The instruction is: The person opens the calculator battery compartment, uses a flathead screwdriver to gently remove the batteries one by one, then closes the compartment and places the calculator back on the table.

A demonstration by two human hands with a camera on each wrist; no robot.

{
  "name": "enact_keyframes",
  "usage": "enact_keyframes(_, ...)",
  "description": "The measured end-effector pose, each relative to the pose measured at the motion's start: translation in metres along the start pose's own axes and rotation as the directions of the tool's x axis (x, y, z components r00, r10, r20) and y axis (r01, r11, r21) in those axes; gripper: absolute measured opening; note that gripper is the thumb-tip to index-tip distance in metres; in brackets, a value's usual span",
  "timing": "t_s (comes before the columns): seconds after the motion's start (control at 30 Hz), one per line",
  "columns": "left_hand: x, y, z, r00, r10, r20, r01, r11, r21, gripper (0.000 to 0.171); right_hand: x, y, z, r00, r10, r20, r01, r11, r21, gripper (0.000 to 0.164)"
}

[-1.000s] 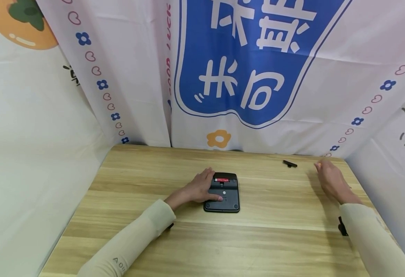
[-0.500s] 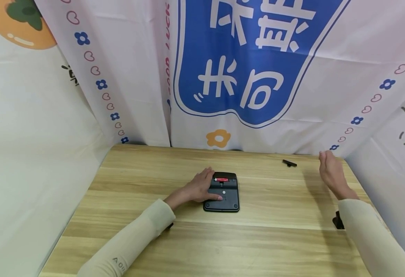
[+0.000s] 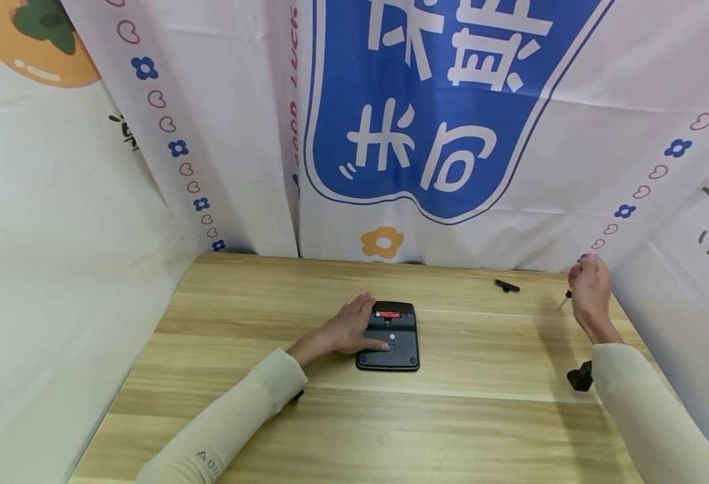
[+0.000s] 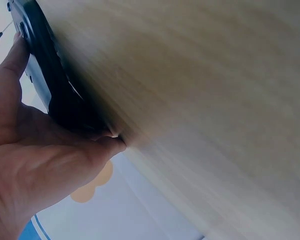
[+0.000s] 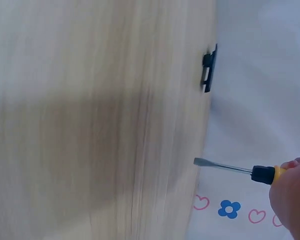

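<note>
A black calculator (image 3: 399,353) lies face down on the wooden table, its battery compartment uncovered and a red battery (image 3: 387,314) inside. My left hand (image 3: 348,327) holds it by its left side, thumb on the back and fingers at the far left edge. In the left wrist view, the left hand (image 4: 45,150) spans the calculator (image 4: 42,55) with a fingertip at the tabletop. At the far right, my right hand (image 3: 592,290) grips a screwdriver (image 3: 565,300) above the table. The right wrist view shows the screwdriver's (image 5: 225,166) flat tip and black-and-yellow handle, mostly covered by the hand.
A small black battery cover (image 3: 507,286) lies near the table's back edge, left of my right hand. Printed white cloth (image 3: 245,134) hangs right behind the table (image 3: 451,430) and at both sides. Dark wrist gear (image 3: 580,376) shows below my right sleeve.
My right hand has moved a little right and away from me, and turned, so the screwdriver's shaft now shows pointing down. My left hand and the calculator have stayed in place.
</note>
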State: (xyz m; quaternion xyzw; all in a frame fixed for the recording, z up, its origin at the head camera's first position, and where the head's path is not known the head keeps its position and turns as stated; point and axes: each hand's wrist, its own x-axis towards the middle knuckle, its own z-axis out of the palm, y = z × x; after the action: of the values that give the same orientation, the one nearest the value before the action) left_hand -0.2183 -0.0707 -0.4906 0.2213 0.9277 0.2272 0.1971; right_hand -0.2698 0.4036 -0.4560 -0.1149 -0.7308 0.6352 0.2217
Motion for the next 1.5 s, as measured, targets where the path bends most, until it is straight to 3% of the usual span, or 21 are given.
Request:
enact_keyframes(0.07,0.000,0.000,0.000,1.000,0.001,0.001,-0.001,1.000,0.001,0.107,0.001,-0.004,0.002,0.997,0.071,-0.026,-0.064,0.975,0.213,0.037)
enact_keyframes(0.1,0.000,0.000,0.000,1.000,0.001,0.001,-0.001,1.000,0.001,0.107,0.001,-0.005,0.004,0.993,0.109,-0.040,-0.091,0.946,0.311,0.036)
enact_keyframes(0.2,0.000,0.000,0.000,1.000,0.007,-0.002,-0.007,1.000,0.004,0.106,0.002,-0.011,0.007,0.979,0.197,-0.058,-0.137,0.835,0.533,0.035)
enact_keyframes(0.27,0.000,0.000,0.000,1.000,0.013,-0.004,-0.013,1.000,0.008,0.106,0.002,-0.014,0.009,0.968,0.245,-0.058,-0.149,0.744,0.651,0.037)
enact_keyframes(0.43,-0.001,0.000,0.000,1.000,0.021,-0.010,-0.021,1.000,0.006,0.106,-0.001,-0.019,0.011,0.952,0.307,-0.017,-0.169,0.569,0.805,0.040)
enact_keyframes(0.63,-0.001,-0.001,0.001,1.000,0.019,-0.011,-0.019,1.000,0.010,0.106,-0.007,-0.022,0.015,0.941,0.331,0.075,-0.222,0.432,0.874,0.040)
enact_keyframes(0.77,-0.001,-0.001,0.001,1.000,0.023,-0.008,-0.023,1.000,0.006,0.106,-0.012,-0.023,0.021,0.935,0.333,0.122,-0.252,0.381,0.890,0.042)
enact_keyframes(1.07,-0.002,-0.001,0.000,1.000,0.027,-0.013,-0.027,1.000,-0.002,0.106,-0.021,-0.023,0.038,0.926,0.312,0.211,-0.309,0.311,0.899,0.054)
enact_keyframes(1.37,0.000,-0.002,0.001,1.000,0.028,-0.010,-0.028,1.000,0.001,0.106,-0.031,-0.027,0.053,0.920,0.270,0.282,-0.353,0.263,0.898,0.060)
enact_keyframes(1.5,0.000,-0.002,0.002,1.000,0.025,-0.012,-0.025,1.000,0.001,0.106,-0.036,-0.029,0.060,0.924,0.228,0.309,-0.364,0.270,0.891,0.061)
